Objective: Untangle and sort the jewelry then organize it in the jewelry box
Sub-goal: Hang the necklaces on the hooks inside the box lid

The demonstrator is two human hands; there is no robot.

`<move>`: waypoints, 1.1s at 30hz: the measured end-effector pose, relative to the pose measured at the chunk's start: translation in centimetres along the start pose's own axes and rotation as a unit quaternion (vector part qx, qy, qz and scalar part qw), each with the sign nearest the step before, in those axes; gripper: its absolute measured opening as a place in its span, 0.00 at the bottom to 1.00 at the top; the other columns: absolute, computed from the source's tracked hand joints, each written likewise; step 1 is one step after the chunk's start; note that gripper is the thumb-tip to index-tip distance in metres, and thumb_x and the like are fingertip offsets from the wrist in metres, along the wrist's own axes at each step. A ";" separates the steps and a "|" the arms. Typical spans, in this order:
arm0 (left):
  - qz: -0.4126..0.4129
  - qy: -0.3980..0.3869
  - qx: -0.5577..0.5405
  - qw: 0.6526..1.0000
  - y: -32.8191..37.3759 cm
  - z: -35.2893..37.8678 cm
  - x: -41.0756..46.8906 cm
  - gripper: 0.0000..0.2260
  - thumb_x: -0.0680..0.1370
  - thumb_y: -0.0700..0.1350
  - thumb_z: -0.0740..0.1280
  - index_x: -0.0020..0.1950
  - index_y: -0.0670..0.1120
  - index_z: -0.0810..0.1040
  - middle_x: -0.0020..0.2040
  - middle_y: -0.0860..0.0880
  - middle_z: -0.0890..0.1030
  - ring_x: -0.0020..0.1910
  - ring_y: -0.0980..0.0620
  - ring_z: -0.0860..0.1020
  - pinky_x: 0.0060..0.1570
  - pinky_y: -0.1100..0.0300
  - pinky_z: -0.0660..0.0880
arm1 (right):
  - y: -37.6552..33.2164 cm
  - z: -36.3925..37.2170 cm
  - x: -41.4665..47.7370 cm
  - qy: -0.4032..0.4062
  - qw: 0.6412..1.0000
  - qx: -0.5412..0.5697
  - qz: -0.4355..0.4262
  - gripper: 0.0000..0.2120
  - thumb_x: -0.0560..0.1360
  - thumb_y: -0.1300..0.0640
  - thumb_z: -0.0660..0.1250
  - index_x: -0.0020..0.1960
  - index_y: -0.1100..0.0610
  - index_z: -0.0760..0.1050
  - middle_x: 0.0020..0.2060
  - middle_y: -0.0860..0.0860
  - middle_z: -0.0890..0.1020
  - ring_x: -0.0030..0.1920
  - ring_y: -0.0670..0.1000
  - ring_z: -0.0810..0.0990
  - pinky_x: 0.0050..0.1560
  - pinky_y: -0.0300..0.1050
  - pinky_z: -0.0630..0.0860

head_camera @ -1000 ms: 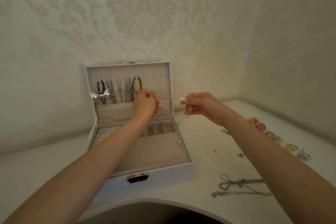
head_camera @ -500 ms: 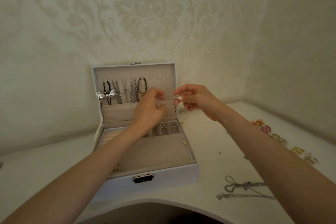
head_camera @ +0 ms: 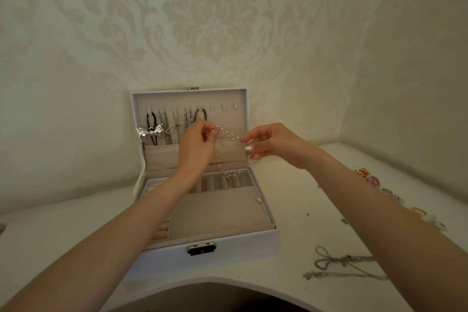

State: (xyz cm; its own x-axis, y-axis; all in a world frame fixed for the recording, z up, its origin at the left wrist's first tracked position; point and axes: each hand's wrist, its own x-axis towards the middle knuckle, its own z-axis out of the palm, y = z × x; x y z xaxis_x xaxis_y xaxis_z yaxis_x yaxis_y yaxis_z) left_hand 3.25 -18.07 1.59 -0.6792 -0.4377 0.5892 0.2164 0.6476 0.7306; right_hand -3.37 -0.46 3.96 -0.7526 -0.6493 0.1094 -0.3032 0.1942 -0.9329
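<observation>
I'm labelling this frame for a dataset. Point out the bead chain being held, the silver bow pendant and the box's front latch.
bead chain (head_camera: 229,134), head view, on its raised beaded span.
silver bow pendant (head_camera: 150,132), head view, on the bow's centre.
front latch (head_camera: 201,248), head view, on its metal plate.

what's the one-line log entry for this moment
left hand: pinches pearl chain | right hand: pinches other end | chain: held above open jewelry box, tail hanging | stage: not yet stowed

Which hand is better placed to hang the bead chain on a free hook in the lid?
Probably the left grip: it pinches the bead chain higher, just below the nearest free hook. The right grip holds it lower, at the lid's right edge.
</observation>
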 end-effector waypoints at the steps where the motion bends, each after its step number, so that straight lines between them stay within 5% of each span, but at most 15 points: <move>1: -0.013 0.011 0.030 0.999 -0.1 -0.2 0.1 0.02 0.77 0.43 0.66 0.45 0.46 0.75 0.40 0.51 0.77 0.42 0.50 0.76 0.44 0.55 0.72 | 0.1 0.0 0.0 0.009 1.000 -0.004 0.002 0.07 0.72 0.69 0.69 0.48 0.60 0.80 0.36 0.55 0.82 0.32 0.46 0.81 0.40 0.37 0.78; 6: -0.069 0.002 0.134 0.989 -0.1 -0.5 -0.6 0.04 0.76 0.46 0.63 0.47 0.47 0.76 0.43 0.52 0.78 0.44 0.50 0.75 0.41 0.58 0.69 | -0.1 0.3 0.0 0.049 0.999 -0.009 -0.008 0.04 0.73 0.63 0.71 0.46 0.63 0.81 0.28 0.49 0.80 0.29 0.46 0.77 0.34 0.35 0.76; 12: 0.011 -0.158 -0.023 0.987 1.3 -0.3 -0.9 0.13 0.74 0.36 0.65 0.57 0.47 0.74 0.52 0.52 0.79 0.51 0.55 0.76 0.51 0.63 0.72 | -1.4 1.0 0.4 0.050 0.998 -0.017 -0.031 0.04 0.73 0.64 0.71 0.47 0.63 0.81 0.31 0.52 0.79 0.29 0.45 0.76 0.34 0.36 0.75; 15: 0.016 -0.220 -0.043 0.974 1.6 0.0 -0.6 0.11 0.75 0.43 0.69 0.56 0.49 0.73 0.50 0.50 0.81 0.51 0.56 0.77 0.48 0.68 0.70 | -1.9 1.1 0.4 0.044 0.998 -0.014 -0.048 0.05 0.73 0.67 0.69 0.49 0.62 0.81 0.36 0.55 0.81 0.32 0.46 0.77 0.36 0.35 0.76; 19: 0.027 -0.169 -0.061 0.983 1.8 -0.2 0.3 0.03 0.74 0.44 0.70 0.43 0.49 0.77 0.35 0.51 0.80 0.38 0.54 0.78 0.45 0.59 0.73 | -2.5 1.1 0.6 0.059 0.995 -0.011 -0.075 0.06 0.73 0.68 0.68 0.46 0.59 0.80 0.38 0.53 0.82 0.35 0.47 0.78 0.39 0.36 0.76; 23: 0.055 -0.192 -0.021 0.980 2.0 -0.9 1.4 0.02 0.76 0.43 0.69 0.44 0.46 0.80 0.38 0.49 0.81 0.42 0.48 0.79 0.49 0.53 0.75 | -3.2 1.1 0.8 0.091 0.991 0.029 -0.095 0.08 0.73 0.69 0.68 0.44 0.57 0.80 0.33 0.49 0.80 0.31 0.45 0.77 0.38 0.37 0.76; 33: -0.024 -0.130 -0.176 0.976 3.2 -1.7 1.8 0.07 0.80 0.37 0.61 0.42 0.42 0.74 0.34 0.48 0.78 0.31 0.58 0.79 0.40 0.62 0.78 | -3.4 1.9 1.5 0.127 0.989 -0.004 -0.071 0.03 0.72 0.62 0.73 0.44 0.61 0.81 0.29 0.51 0.78 0.25 0.42 0.73 0.31 0.34 0.73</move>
State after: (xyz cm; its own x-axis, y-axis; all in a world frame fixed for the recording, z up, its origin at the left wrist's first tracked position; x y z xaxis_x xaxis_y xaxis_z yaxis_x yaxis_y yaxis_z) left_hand 3.95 -17.82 5.56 -0.8397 -0.2591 0.4773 0.3760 0.3568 0.8552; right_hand -2.31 -3.50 6.61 -0.8242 -0.4650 0.3233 -0.4209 0.1209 -0.8990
